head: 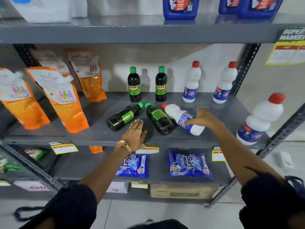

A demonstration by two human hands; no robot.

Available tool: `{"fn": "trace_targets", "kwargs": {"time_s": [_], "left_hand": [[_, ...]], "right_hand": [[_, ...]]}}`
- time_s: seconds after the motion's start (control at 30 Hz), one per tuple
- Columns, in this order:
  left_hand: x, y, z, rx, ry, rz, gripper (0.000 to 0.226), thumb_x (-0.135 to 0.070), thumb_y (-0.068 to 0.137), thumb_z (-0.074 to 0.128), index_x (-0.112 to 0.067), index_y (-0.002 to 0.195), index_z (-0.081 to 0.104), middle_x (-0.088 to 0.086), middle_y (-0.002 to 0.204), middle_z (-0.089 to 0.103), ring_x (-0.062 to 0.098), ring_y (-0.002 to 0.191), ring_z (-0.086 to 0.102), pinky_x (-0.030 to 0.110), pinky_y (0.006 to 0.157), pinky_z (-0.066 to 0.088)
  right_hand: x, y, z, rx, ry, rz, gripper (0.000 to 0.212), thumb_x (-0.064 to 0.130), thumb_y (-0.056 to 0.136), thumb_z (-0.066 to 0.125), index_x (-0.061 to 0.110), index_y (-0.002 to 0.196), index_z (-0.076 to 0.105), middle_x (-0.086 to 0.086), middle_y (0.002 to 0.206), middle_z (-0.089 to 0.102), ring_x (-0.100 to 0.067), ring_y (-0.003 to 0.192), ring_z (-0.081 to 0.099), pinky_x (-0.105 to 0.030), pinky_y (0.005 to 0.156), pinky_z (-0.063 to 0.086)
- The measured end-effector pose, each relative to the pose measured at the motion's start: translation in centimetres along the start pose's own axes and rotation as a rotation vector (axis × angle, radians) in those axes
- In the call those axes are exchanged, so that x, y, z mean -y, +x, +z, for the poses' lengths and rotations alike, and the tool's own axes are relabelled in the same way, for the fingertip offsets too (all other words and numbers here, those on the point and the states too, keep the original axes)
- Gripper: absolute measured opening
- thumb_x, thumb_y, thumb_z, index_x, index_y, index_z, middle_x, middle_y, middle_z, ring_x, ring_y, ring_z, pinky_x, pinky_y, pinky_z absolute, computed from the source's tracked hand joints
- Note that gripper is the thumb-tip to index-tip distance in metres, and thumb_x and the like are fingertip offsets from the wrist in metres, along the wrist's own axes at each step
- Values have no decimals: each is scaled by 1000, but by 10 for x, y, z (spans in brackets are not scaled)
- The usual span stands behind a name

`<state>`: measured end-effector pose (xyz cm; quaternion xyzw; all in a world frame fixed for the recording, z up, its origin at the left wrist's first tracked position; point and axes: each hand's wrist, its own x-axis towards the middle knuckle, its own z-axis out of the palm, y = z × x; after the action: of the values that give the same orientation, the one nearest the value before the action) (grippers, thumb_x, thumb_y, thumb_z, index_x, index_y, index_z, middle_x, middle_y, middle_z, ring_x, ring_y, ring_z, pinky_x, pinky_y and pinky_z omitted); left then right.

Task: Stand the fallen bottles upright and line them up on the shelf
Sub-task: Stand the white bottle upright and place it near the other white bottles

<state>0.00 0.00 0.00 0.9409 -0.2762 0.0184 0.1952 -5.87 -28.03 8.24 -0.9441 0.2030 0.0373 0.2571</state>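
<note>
On the grey metal shelf (222,113), one white plastic bottle with a red cap (181,119) and two dark green-capped bottles (124,116) (159,119) lie fallen. The right hand (203,119) rests spread-fingered on the white one, not closed; the left hand (135,134) hovers open, empty, beside the dark ones.

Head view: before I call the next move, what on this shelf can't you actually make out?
- Fallen white bottle: the right hand covers its lower label; grip closure unclear.
- Left hand: palm faces down, so contact with the shelf is hidden.
- Blue jugs above: tops cut off by the frame edge.
- Price tags: print too small and blurred.
</note>
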Motion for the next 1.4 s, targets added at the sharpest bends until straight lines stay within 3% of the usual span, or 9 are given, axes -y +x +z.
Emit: {"fn": "trace_targets", "kwargs": {"time_s": [0.17, 0.3, 0.4, 0.53, 0.63, 0.73, 0.87, 1.3, 1.4], "left_hand": [[12, 21, 20, 84, 78, -48, 62, -42, 99, 28, -7, 148, 12, 11, 158, 8, 25, 145, 7, 38, 116, 15], [22, 28, 30, 47, 194, 56, 81, -56, 85, -4, -6, 147, 7, 12, 157, 6, 22, 145, 1, 34, 117, -2], [29, 37, 36, 33, 222, 88, 81, -57, 86, -8, -4, 147, 5, 13, 157, 7, 21, 145, 0, 37, 118, -2], [30, 37, 39, 51, 228, 85, 73, -51, 89, 0, -6, 147, 3, 12, 157, 4, 20, 145, -3, 37, 118, -4], [30, 36, 38, 62, 210, 78, 71, -52, 90, 2, -8, 146, 0, 11, 157, 2, 19, 144, -5, 38, 118, -4], [29, 36, 37, 44, 199, 78, 71, -52, 91, 6, -8, 146, 3, 11, 157, 6, 19, 144, -3, 38, 118, -3], [29, 37, 37, 35, 195, 78, 70, -51, 92, 9, -8, 147, 7, 11, 157, 9, 18, 144, -2, 38, 118, -1], [30, 34, 36, 15, 169, 82, 74, -53, 90, 6, -7, 147, 9, 11, 157, 12, 18, 144, 1, 35, 117, -4], [30, 35, 36, 4, 165, 87, 75, -53, 89, 7, -6, 147, 11, 11, 157, 14, 19, 144, 2, 35, 117, -3]], "right_hand": [[15, 33, 14, 156, -169, 33, 78, 49, 60, 83, 6, 114, 47, -5, 103, 51, -23, 90, 53, -33, 72, 45], [7, 46, 34, 30, -152, 58, 75, 52, 55, 80, 11, 110, 50, -2, 97, 54, -23, 88, 54, -36, 77, 47], [7, 41, 38, -87, -114, 61, 62, 50, 58, 78, 15, 100, 49, 1, 89, 54, -23, 82, 53, -33, 71, 42], [-6, 37, 48, -393, 331, -18, 53, 37, 61, 83, 19, 101, 53, 1, 93, 62, -20, 81, 58, -29, 68, 44], [-10, 38, 61, -640, 786, -137, 71, 14, 58, 91, 9, 117, 52, -2, 110, 64, -13, 96, 60, -16, 78, 51], [-10, 45, 63, -745, 892, -68, 85, 12, 56, 92, 7, 128, 46, -1, 120, 57, -7, 104, 54, 2, 81, 40], [-11, 58, 64, -735, 895, -58, 91, 23, 56, 92, 9, 130, 41, -2, 121, 55, -14, 106, 54, 4, 77, 40], [-38, 49, 83, -589, 808, -92, 85, 4, 70, 81, 14, 142, 36, -4, 130, 55, -17, 113, 54, -3, 77, 45], [-33, 51, 81, -663, 760, -41, 86, 21, 62, 89, 14, 134, 44, -4, 129, 55, -21, 115, 56, -26, 91, 52]]}}
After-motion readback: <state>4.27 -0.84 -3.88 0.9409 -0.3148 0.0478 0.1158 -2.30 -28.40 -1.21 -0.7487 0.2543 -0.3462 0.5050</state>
